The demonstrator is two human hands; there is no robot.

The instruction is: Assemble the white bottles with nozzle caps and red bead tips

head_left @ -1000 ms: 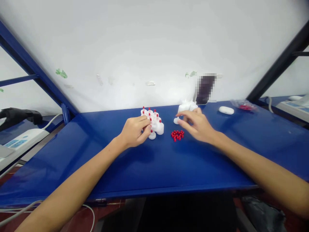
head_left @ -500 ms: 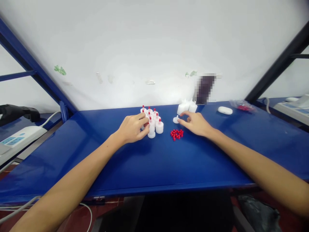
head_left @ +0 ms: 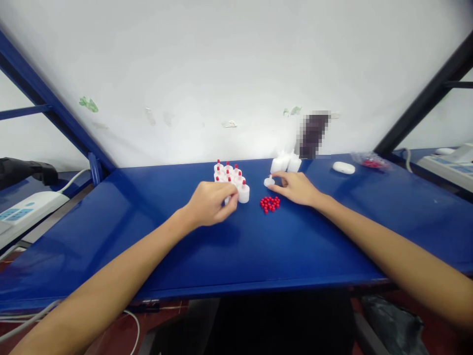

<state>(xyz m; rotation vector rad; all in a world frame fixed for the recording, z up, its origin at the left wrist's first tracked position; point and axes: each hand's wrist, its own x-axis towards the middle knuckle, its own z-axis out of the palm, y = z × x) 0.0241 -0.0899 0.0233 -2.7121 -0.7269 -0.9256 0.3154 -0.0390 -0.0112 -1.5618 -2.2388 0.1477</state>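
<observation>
Several squat white bottles (head_left: 243, 194) with red tips stand upright in a tight cluster left of centre. At the cluster's front edge is my left hand (head_left: 211, 203), its thumb and fingertips brought together. A white piece shows between those fingers, but whether they grip it is unclear. My right hand (head_left: 297, 189) has its thumb and forefinger at the sides of a small white spout cap (head_left: 269, 182), which rests at table level with its nozzle up. Just in front of that cap lies a loose pile of small red tips (head_left: 269, 204).
Behind my right hand stand white bottles (head_left: 281, 163) without red tips. Farther right on the blue table (head_left: 258, 256) are a white oval case (head_left: 344, 168) and a clear bag (head_left: 371, 161) with red pieces. A power strip (head_left: 29, 212) lies at left.
My left hand has shifted slightly right and toward me, and its fingertips have drawn together over the front bottle. My right hand stays at the spout cap, almost unmoved.
</observation>
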